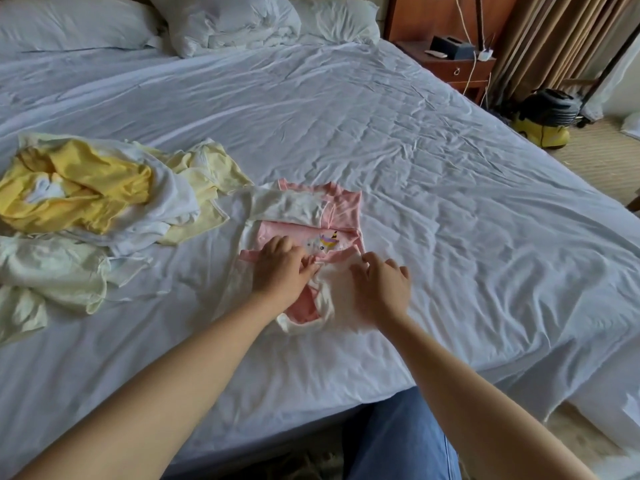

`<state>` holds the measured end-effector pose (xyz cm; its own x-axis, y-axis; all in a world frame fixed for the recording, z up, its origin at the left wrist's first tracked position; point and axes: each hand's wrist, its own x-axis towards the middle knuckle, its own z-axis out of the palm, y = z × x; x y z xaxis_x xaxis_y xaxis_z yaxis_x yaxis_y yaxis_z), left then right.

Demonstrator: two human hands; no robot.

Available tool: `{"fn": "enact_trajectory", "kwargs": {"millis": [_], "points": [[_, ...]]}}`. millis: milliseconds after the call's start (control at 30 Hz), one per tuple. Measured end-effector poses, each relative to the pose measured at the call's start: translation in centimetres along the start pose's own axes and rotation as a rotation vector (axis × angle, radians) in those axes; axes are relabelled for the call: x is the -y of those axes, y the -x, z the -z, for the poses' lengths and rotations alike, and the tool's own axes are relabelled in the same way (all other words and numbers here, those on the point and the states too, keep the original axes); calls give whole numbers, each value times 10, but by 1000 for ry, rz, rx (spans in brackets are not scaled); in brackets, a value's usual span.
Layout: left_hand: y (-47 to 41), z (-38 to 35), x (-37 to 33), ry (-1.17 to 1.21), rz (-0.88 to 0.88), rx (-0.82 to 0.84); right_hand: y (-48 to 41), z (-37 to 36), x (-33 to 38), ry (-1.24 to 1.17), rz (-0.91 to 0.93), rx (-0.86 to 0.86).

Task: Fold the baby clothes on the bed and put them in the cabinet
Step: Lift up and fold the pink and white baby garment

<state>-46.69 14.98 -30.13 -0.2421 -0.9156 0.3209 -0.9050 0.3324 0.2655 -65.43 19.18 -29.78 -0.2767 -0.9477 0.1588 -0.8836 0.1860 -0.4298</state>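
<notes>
L hand (282,268) is curling its fingers onto the pink-white garment (311,216), pinching a fold edge w/ the fingertips. R hand (382,285) is lying just beside it on the white part, fingers bent. It's blurred, so can't tell if it's gripping or only pressing. Garment is lying mid-bed on the white sheet (433,150), towards the near edge. Both hands are covering its lower part & half the unicorn print. Crumpled pile of yellow & white clothes (86,195) is sitting apart to the left, partly cut off by the frame. Pillows (221,22) are bunching at the head. Nightstand (453,67) & yellow-black appliance (543,123) are standing far right; appliance type unclear.
</notes>
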Motion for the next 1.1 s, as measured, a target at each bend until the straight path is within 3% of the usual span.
{"fn": "enact_trajectory", "kwargs": {"millis": [133, 233, 333, 500, 633, 767, 1100], "points": [[7, -11, 9, 115, 41, -45, 3, -10, -9, -1, 73, 7], [7, -4, 10, 393, 91, 1, 2, -11, -9, -87, 46, -4], [12, 11, 20, 567, 117, 43, 12, -3, -8, -100, 157, -128], [68, 46, 50, 449, -86, 33, 45, 10, -23, -220, 570, 3], [107, 54, 78, 267, -128, 200, 61, 10, -38, -133, 646, 136], [112, 51, 79, 128, -152, 274, 59, 16, -26, -44, 621, 218], [92, 90, 52, 43, 71, 393, 47, 58, -9, 294, 475, 432]]}}
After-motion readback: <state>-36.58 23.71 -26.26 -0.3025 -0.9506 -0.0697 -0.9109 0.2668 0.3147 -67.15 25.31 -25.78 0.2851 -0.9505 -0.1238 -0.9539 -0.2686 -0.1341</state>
